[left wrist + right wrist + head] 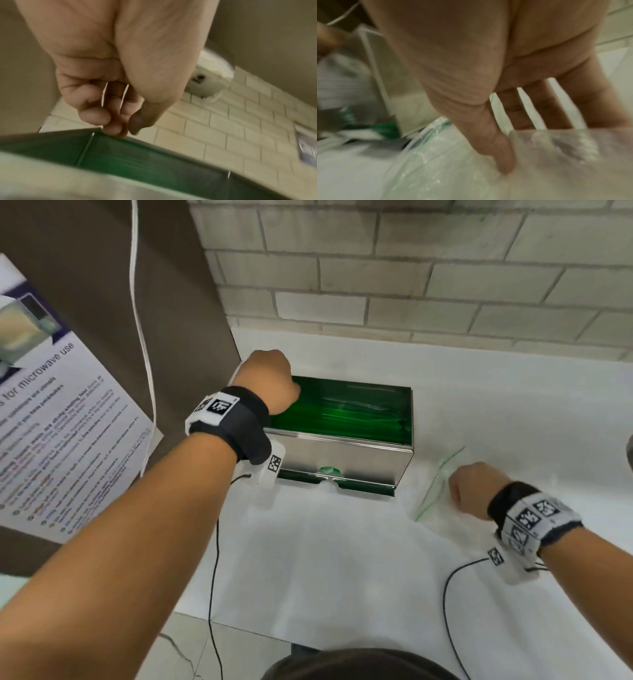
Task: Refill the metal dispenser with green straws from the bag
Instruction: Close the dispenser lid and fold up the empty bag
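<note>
The metal dispenser [346,455] stands open-topped on the white counter [335,563], with green straws [339,414] lying inside and more showing in its front tray [363,487]. My left hand [270,378] is at its rear left corner; in the left wrist view its curled fingers [111,125] touch the dispenser's rim [171,150] and hold nothing I can see. To the right of the dispenser lies a clear plastic bag [433,491] with a green seal line. My right hand [471,491] pinches the bag [453,169], the thumb [501,155] on top and the fingers behind the plastic.
A microwave-use poster [58,422] and a white cord [142,354] hang on the brown panel at left. A pale brick wall [411,285] backs the counter. Black wrist-camera cables [214,559] trail over the counter's front edge.
</note>
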{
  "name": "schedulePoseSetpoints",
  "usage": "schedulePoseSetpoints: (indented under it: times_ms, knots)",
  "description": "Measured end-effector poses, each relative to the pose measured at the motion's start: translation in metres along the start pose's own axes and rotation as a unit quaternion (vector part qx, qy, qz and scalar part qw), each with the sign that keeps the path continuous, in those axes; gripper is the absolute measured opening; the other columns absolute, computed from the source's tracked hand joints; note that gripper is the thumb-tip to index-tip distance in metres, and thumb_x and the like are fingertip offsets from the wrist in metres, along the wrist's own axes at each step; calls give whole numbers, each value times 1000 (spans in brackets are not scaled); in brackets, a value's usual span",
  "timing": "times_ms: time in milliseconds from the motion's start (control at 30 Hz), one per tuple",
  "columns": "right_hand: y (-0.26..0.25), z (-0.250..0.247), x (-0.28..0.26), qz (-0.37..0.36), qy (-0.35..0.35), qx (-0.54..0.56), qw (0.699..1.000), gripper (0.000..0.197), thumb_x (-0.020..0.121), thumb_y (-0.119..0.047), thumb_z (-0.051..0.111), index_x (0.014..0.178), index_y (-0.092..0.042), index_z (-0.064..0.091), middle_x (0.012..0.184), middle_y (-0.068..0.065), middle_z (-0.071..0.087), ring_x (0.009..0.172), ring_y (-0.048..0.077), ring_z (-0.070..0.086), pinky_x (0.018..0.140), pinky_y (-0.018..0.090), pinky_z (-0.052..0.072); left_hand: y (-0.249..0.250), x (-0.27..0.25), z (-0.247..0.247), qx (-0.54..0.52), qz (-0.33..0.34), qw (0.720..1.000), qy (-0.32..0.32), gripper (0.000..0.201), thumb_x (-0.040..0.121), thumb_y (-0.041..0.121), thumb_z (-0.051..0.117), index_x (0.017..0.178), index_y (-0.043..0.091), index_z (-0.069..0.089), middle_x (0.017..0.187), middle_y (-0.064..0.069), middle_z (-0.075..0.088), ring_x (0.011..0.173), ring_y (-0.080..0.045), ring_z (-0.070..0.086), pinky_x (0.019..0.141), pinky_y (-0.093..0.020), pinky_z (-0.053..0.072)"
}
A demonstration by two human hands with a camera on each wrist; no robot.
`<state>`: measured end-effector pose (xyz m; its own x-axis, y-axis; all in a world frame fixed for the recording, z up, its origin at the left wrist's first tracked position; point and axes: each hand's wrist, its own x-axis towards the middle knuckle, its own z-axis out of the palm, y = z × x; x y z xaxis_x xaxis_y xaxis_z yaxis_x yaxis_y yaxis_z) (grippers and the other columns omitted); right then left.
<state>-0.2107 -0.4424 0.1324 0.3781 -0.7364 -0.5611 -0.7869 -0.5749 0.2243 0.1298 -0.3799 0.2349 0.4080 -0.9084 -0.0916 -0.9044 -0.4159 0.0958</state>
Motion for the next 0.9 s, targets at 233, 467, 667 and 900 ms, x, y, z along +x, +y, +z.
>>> schedulePoseSetpoints:
  times_ms: [233, 467, 667, 900]
  knots:
    - [-70, -33, -68, -261, -27, 288, 921, 3, 76, -25, 75, 77, -27, 73, 67, -12, 68, 55, -4, 58, 56, 12, 45, -20, -123, 30, -324, -24, 941, 90, 31, 93, 37, 64, 76, 10, 67, 64, -6, 58, 61, -17, 51, 63, -26, 43]
    - [-147, -63, -74, -387, 88, 543, 740, 11, 83, -9, 77, 87, -17, 70, 82, 0, 69, 70, 7, 60, 72, 21, 53, -36, -195, 83, -566, 43, 813, -128, 56, 94, 34, 60, 146, 31, 40, 131, 10, 58, 116, 7, 59, 97, -20, 47]
    - [-181, -60, -59, -401, 19, 755, 518, 57, 86, 11, 52, 129, -26, 52, 85, 34, 35, 79, 34, 41, 70, 50, 42, -25, -198, 104, -661, -50, 729, -170, 59, 98, -2, 56, 150, 16, 35, 108, 10, 64, 86, 8, 68, 67, -22, 59]
    - [-204, -53, -51, -279, 132, 745, 592, 34, 78, -5, 55, 98, -22, 77, 99, 22, 71, 84, 42, 61, 79, 53, 55, -32, -189, 113, -805, -49, 584, -90, 90, 78, -8, 73, 149, 33, 36, 143, -13, 52, 124, -34, 58, 92, -53, 52]
